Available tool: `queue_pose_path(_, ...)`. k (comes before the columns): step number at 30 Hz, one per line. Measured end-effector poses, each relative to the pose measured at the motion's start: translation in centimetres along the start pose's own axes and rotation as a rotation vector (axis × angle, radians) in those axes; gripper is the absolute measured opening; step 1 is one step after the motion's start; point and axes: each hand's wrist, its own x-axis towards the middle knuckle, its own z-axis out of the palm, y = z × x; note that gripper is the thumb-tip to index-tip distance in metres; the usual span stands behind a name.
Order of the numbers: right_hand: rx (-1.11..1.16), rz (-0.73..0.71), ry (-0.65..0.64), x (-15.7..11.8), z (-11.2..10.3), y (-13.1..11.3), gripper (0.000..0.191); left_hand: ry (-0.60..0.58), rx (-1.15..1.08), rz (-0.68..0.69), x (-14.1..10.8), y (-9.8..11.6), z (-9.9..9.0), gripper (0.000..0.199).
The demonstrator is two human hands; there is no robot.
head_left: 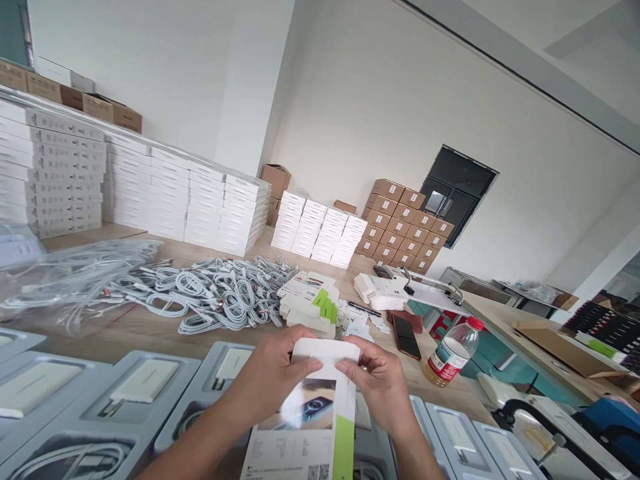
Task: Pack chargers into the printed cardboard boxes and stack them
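Note:
Between both hands I hold a white and green printed carton (300, 433) with a phone picture on its face. My left hand (280, 373) pinches its upper left edge, thumb on the front. My right hand (373, 373) grips the upper right edge the same way. A white flap stands up between the thumbs. Below and beside the hands lie grey trays (187, 373), each with a white rectangular device (145, 381) and some with a coiled white cable (75, 460). More flat cartons (305, 287) lie just beyond my hands.
A heap of grey-white cables (225, 290) covers the table's left middle, beside plastic bags (90, 273). Stacked white boxes (185, 200) line the back. To the right are a phone (407, 337), a pen (364, 309) and a red-capped bottle (454, 353). Brown cartons (400, 227) stand behind.

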Motion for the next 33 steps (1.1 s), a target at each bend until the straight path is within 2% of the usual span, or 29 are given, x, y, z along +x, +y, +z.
queue_pose_path(6,0.134,0.028,0.014,-0.5,0.7,-0.7,0.032,0.018,-0.083,0.005,-0.2,-0.1,0.5,0.006)
queue_pose_path(10,0.292,0.055,-0.045,-0.5,1.0,-1.1,0.028,-0.066,-0.158,-0.058,-0.2,-0.2,0.6,0.008)
queue_pose_path(12,0.335,0.060,-0.067,-0.5,0.9,-1.2,0.028,-0.094,-0.160,-0.043,-0.1,-0.2,0.5,0.008)
queue_pose_path(19,0.339,0.069,-0.080,-0.2,0.6,-1.3,0.028,-0.102,-0.078,-0.010,0.0,0.0,0.2,0.012)
queue_pose_path(21,0.351,0.088,-0.065,-0.1,0.7,-1.1,0.028,-0.100,-0.121,-0.017,0.1,-0.2,0.0,0.013)
queue_pose_path(23,0.386,0.101,-0.054,0.0,0.8,-1.0,0.029,-0.103,-0.263,-0.074,0.2,-0.3,-0.4,0.025)
queue_pose_path(25,0.446,0.110,-0.037,0.0,1.0,-0.9,0.030,-0.112,-0.529,-0.176,0.2,-0.3,-1.0,0.048)
queue_pose_path(28,0.535,0.099,0.038,0.3,1.1,-0.8,0.032,-0.230,-0.926,-0.309,0.0,-0.1,-1.4,0.068)
queue_pose_path(29,0.547,0.086,0.074,0.3,1.1,-0.7,0.032,-0.293,-0.984,-0.337,-0.1,-0.2,-1.3,0.076)
queue_pose_path(31,0.534,0.059,0.136,0.5,1.1,-0.4,0.033,-0.374,-0.959,-0.362,-0.3,-0.4,-0.8,0.094)
queue_pose_path(33,0.483,0.053,0.180,0.7,1.1,0.0,0.034,-0.356,-0.843,-0.326,-0.2,-0.7,-0.1,0.101)
